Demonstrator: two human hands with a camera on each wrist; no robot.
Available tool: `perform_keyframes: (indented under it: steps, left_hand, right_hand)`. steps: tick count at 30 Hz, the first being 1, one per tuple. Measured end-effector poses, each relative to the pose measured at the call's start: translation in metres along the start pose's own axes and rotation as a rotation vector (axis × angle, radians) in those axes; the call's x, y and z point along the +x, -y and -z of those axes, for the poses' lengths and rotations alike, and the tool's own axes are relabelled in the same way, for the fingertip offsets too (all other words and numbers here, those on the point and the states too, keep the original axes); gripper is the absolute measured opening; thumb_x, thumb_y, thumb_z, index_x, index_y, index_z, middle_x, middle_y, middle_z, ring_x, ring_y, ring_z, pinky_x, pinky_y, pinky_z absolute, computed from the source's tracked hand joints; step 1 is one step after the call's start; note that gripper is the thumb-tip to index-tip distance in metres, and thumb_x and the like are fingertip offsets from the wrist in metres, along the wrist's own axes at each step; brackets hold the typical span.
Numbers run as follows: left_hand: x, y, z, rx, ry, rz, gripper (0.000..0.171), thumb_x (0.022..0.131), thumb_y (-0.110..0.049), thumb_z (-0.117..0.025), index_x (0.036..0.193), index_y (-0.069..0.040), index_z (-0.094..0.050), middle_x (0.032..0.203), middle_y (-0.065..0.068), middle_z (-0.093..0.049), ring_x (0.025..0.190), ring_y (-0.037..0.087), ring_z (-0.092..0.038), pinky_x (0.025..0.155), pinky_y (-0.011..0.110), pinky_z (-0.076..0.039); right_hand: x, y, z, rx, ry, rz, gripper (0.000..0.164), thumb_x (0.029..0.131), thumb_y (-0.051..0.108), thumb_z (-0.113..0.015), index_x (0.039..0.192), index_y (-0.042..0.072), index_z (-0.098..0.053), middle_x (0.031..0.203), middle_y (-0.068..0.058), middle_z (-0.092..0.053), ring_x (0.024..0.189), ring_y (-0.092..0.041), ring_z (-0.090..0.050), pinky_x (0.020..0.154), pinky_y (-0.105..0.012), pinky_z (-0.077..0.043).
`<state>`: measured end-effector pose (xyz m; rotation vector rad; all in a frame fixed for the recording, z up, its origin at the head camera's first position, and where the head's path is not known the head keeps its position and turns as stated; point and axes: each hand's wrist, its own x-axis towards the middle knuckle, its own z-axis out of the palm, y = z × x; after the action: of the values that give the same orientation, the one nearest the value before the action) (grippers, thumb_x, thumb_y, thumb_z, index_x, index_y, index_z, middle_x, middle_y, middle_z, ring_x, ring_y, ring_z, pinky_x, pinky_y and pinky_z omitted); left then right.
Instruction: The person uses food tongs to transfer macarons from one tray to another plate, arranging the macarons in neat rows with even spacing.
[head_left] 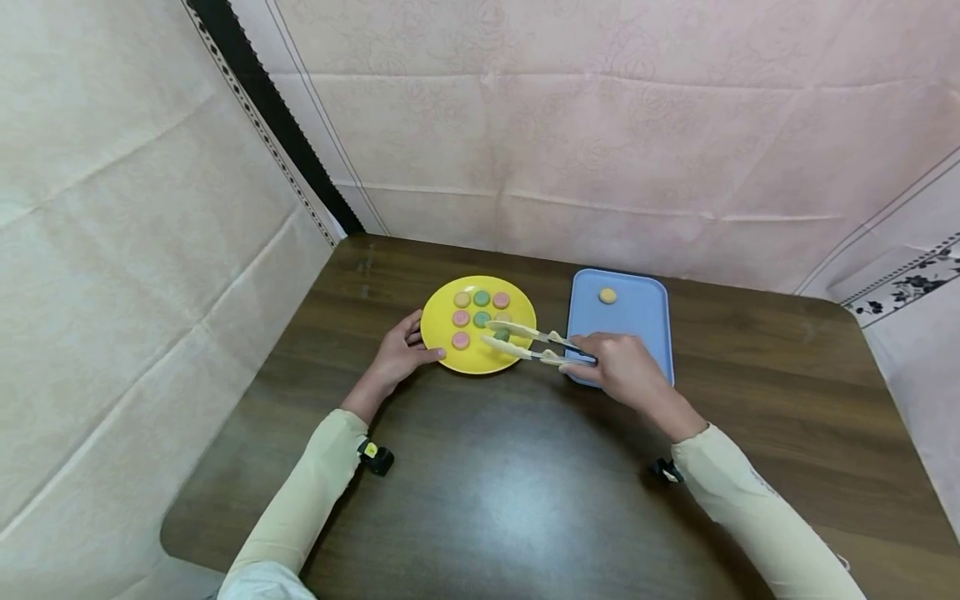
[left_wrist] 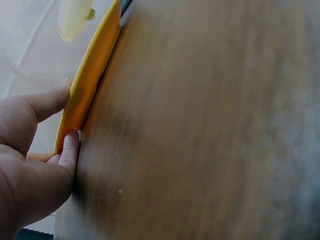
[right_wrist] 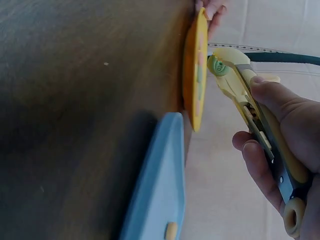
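My left hand [head_left: 399, 354] pinches the near-left rim of a round yellow plate [head_left: 480, 362]; in the left wrist view the thumb is on the rim and a fingertip under it. Several small pink, green and yellow macarons lie on the plate, among them a pink macaron [head_left: 461, 340]. With my right hand [head_left: 621, 364] I grip cream-tipped tongs [head_left: 551, 357], reaching leftward over the plate. A green macaron [right_wrist: 218, 66] shows between the tongs' tips in the right wrist view, apart from the plate.
Right of the plate, partly under my right hand, is a blue tray [head_left: 637, 321] with one yellow macaron [head_left: 607, 296] near its far edge. Both stand on a dark wooden table [head_left: 480, 467]. Pale patterned cloth [head_left: 570, 150] hangs behind and to the left.
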<state>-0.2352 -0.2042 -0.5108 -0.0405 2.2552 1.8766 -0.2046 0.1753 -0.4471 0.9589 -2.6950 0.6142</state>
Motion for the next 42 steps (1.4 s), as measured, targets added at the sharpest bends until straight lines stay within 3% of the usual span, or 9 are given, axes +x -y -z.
perform_keyframes:
  steps: [9, 18, 24, 33, 37, 42]
  left_hand:
    - [0.001, 0.002, 0.002, -0.002, -0.004, -0.003, 0.096, 0.088, -0.003, -0.080, 0.164, -0.008, -0.020, 0.159, 0.015, -0.039, 0.139, 0.032, -0.047, 0.097, 0.028, -0.054]
    - [0.002, 0.003, -0.001, 0.013, -0.012, 0.005, 0.096, 0.088, -0.003, -0.080, 0.163, -0.007, -0.021, 0.158, 0.016, -0.040, 0.138, 0.033, -0.048, 0.098, 0.033, -0.055]
    - [0.002, 0.003, -0.001, 0.017, -0.007, 0.006, 0.095, 0.088, -0.004, -0.080, 0.163, -0.009, -0.022, 0.157, 0.013, -0.041, 0.137, 0.030, -0.049, 0.100, 0.036, -0.054]
    - [0.003, 0.004, -0.001, 0.014, -0.003, 0.000, 0.096, 0.088, -0.004, -0.080, 0.163, -0.008, -0.021, 0.158, 0.014, -0.040, 0.138, 0.030, -0.048, 0.099, 0.033, -0.054]
    - [0.003, 0.003, 0.000, 0.009, -0.003, -0.007, 0.096, 0.088, -0.003, -0.080, 0.163, -0.007, -0.021, 0.158, 0.015, -0.040, 0.138, 0.031, -0.048, 0.099, 0.032, -0.054]
    - [0.003, 0.004, 0.001, 0.011, -0.002, -0.005, 0.095, 0.089, -0.004, -0.080, 0.163, -0.007, -0.021, 0.158, 0.015, -0.040, 0.139, 0.031, -0.048, 0.099, 0.031, -0.054]
  right_hand:
    - [0.010, 0.003, -0.014, 0.004, 0.038, -0.009, 0.044, 0.090, 0.036, -0.080, 0.116, 0.002, -0.077, 0.100, -0.011, -0.078, 0.085, -0.023, -0.074, 0.073, -0.042, -0.061]
    - [0.017, 0.003, -0.023, 0.008, 0.050, -0.019, 0.041, 0.090, 0.036, -0.080, 0.116, 0.004, -0.077, 0.087, -0.008, -0.076, 0.066, -0.013, -0.062, 0.057, -0.031, -0.054]
    - [0.018, 0.001, -0.022, 0.021, 0.055, -0.034, 0.041, 0.090, 0.037, -0.080, 0.114, 0.004, -0.078, 0.087, -0.007, -0.076, 0.065, -0.012, -0.061, 0.056, -0.030, -0.053]
    - [0.011, -0.001, -0.002, 0.000, -0.014, -0.018, 0.044, 0.088, 0.035, -0.082, 0.116, 0.001, -0.077, 0.101, -0.014, -0.078, 0.079, -0.025, -0.072, 0.067, -0.042, -0.060]
    - [0.003, -0.004, 0.016, -0.019, -0.048, -0.045, 0.049, 0.085, 0.035, -0.084, 0.118, 0.000, -0.076, 0.101, -0.014, -0.077, 0.072, -0.020, -0.069, 0.062, -0.038, -0.059]
    - [-0.012, -0.015, 0.038, -0.074, -0.118, -0.069, 0.049, 0.082, 0.030, -0.087, 0.118, -0.001, -0.076, 0.097, -0.016, -0.077, 0.058, -0.011, -0.054, 0.049, -0.027, -0.048]
